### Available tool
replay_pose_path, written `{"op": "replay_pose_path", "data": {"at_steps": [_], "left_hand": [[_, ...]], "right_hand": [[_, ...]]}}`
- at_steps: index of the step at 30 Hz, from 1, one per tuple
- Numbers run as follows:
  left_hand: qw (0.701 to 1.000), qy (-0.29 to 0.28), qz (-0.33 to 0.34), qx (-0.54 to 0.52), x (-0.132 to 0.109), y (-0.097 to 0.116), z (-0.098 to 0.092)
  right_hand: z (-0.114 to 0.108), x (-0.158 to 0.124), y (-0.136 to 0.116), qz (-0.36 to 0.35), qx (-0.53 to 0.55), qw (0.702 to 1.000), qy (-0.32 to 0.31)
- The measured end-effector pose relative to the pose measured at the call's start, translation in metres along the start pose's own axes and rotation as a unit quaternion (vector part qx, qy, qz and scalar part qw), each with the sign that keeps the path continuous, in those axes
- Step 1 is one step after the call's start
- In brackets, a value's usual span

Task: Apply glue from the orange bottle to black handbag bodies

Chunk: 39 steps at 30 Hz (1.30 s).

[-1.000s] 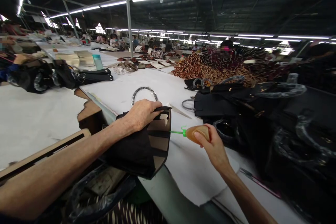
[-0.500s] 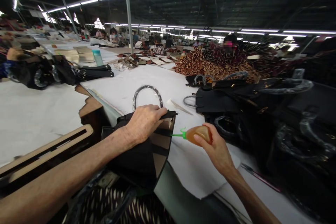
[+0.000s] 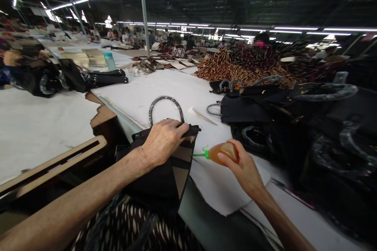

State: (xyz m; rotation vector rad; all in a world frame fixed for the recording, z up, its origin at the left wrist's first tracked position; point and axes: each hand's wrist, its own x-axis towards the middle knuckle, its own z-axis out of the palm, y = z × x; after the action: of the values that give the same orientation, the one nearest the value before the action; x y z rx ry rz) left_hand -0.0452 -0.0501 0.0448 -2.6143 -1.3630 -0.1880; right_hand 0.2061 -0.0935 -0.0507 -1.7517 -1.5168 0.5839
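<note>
My left hand [image 3: 163, 141] grips the top edge of a black handbag [image 3: 165, 176] that stands at the near edge of the white table [image 3: 165, 90]. The bag's side shows tan panels, and its plastic-wrapped handle [image 3: 165, 104] arches up behind my fingers. My right hand [image 3: 243, 168] is closed round a small amber squeeze bottle [image 3: 221, 152]. Its green nozzle [image 3: 198, 153] points left and touches the bag's side seam.
A heap of black handbags [image 3: 294, 117] with wrapped handles fills the right side. Behind it lies a pile of brown pieces [image 3: 235, 70], with a person beyond. A pale pointed tool [image 3: 203, 115] lies on the table. More black bags [image 3: 59, 80] and a teal bottle [image 3: 109, 60] are far left.
The view has tilted slightly, so the bag and both hands sit a little lower and nearer. The bottle's nozzle stays at the bag's side seam. My left hand keeps its grip.
</note>
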Motion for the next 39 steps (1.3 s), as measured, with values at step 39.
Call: {"op": "replay_pose_path", "data": {"at_steps": [39], "left_hand": [[0.997,0.022,0.042,-0.066,-0.05,0.023,0.025]], "right_hand": [[-0.004,-0.035,-0.006,0.044,0.058,0.995,-0.071]]}}
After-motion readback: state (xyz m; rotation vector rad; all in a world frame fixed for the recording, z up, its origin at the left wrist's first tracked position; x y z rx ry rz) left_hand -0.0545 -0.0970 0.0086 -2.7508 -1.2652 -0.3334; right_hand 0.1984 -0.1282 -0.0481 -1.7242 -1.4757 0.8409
